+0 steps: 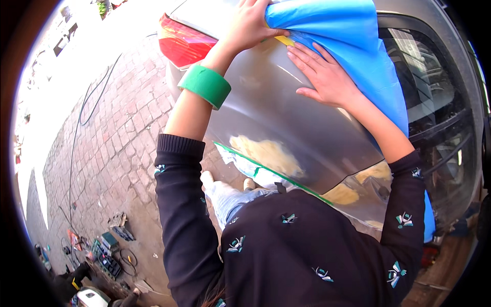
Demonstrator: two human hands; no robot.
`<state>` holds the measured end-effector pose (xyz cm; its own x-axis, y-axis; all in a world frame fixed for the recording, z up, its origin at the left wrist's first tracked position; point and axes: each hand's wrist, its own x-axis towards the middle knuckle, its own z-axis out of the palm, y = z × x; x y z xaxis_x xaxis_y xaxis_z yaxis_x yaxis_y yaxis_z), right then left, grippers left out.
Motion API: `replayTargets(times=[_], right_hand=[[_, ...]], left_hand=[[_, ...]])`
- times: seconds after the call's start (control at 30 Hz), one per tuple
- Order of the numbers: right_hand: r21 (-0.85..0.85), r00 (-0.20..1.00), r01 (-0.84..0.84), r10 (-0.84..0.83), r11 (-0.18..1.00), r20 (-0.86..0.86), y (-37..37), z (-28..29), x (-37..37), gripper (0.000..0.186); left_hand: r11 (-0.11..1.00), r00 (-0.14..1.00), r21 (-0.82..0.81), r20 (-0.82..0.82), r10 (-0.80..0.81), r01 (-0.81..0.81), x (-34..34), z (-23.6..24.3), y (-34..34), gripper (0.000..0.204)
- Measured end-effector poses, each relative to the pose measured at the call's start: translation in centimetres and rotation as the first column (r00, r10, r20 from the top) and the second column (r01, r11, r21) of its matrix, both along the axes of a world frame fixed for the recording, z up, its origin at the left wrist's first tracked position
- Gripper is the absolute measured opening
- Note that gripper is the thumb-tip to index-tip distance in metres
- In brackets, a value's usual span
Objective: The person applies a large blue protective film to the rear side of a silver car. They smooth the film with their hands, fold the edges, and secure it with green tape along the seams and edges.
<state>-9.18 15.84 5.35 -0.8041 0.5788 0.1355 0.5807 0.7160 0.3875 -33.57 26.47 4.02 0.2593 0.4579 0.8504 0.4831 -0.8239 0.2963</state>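
My left hand [246,25] lies at the top edge of the grey car panel [250,97], fingers partly cut off by the view's edge, thumb on yellow tape [282,39] along a blue plastic sheet [332,23]. A green tape roll [203,86] circles my left wrist. My right hand [327,77] rests open, fingers stretched toward the yellow tape. Pale yellow patches [263,152] mark the panel. Green masking tape [266,170] runs along its lower edge.
A red tail light [181,43] and dark window [419,71] flank my hands. Cables cross the brick paving [123,112]. Tools and boxes [107,256] lie at the lower left, beside another person's dark-clothed body [69,281]. My legs are below the panel.
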Motion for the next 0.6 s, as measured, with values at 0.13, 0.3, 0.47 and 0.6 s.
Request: replayTargets(times=[0.13, 0.3, 0.47, 0.6], right_hand=[[0.018, 0.998, 0.053, -0.054, 0.998, 0.027, -0.2, 0.0, 0.0, 0.085], [0.013, 0.991, 0.106, -0.107, 0.994, 0.076, -0.4, 0.2, -0.2, 0.086], [0.016, 0.982, 0.142, -0.143, 0.99, 0.12, -0.5, 0.4, -0.4, 0.086], [0.038, 0.975, 0.163, -0.167, 0.986, 0.146, -0.4, 0.4, -0.7, 0.086]], left_hand=[[0.995, 0.976, 0.016, 0.199, 0.091, -0.096, 1.2, -1.2, -0.1, 0.067], [0.986, 0.94, -0.009, 0.302, 0.159, -0.164, 1.7, -1.9, -0.2, 0.066], [0.972, 0.909, 0.028, 0.363, 0.206, -0.232, 2.4, -2.4, -0.3, 0.064], [0.961, 0.88, 0.061, 0.419, 0.222, -0.271, 2.7, -2.7, 0.1, 0.062]])
